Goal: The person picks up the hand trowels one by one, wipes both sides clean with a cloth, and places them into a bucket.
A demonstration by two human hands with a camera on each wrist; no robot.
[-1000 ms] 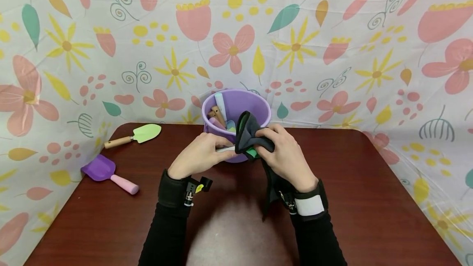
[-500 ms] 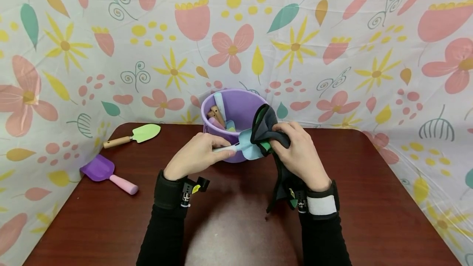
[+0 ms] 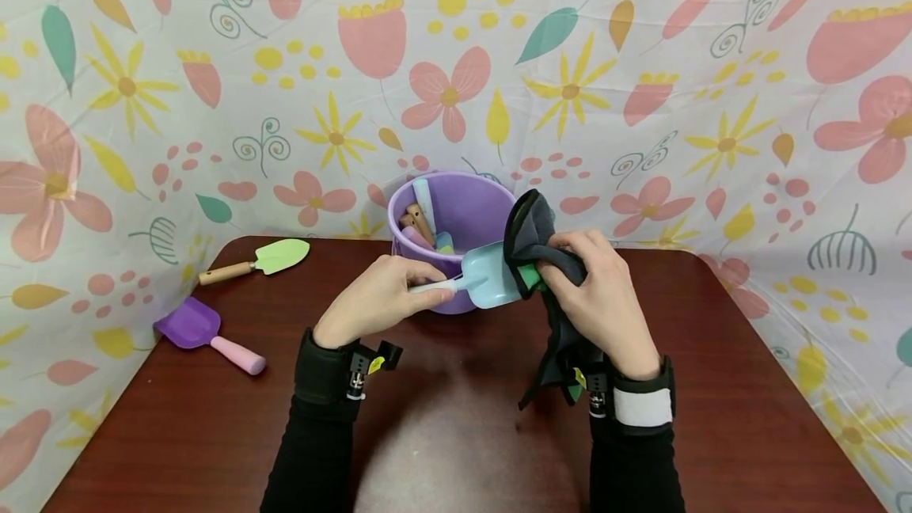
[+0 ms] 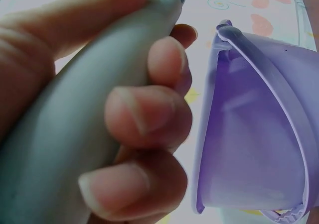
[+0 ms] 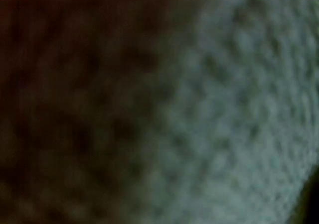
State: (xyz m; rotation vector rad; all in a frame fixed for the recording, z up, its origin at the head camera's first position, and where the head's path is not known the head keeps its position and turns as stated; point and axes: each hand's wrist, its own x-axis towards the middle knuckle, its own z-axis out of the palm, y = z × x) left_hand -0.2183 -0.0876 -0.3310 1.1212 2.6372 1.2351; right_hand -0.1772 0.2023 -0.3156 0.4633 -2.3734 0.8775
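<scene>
My left hand grips the pale handle of a light blue toy shovel, holding it level in front of a purple bucket. My right hand holds a dark grey cloth with a green edge bunched against the right end of the shovel's scoop. The rest of the cloth hangs down past my right wrist. In the right wrist view the cloth's weave fills the whole frame. The bucket's wall is close beside my left fingers.
The bucket holds several toy tools with wooden and pastel handles. A green trowel with a wooden handle and a purple scoop with a pink handle lie at the left of the dark red table. A flowered sheet surrounds the table.
My right hand slid the cloth rightward along the shovel, uncovering the blue scoop. My left hand kept its hold on the handle and barely moved.
</scene>
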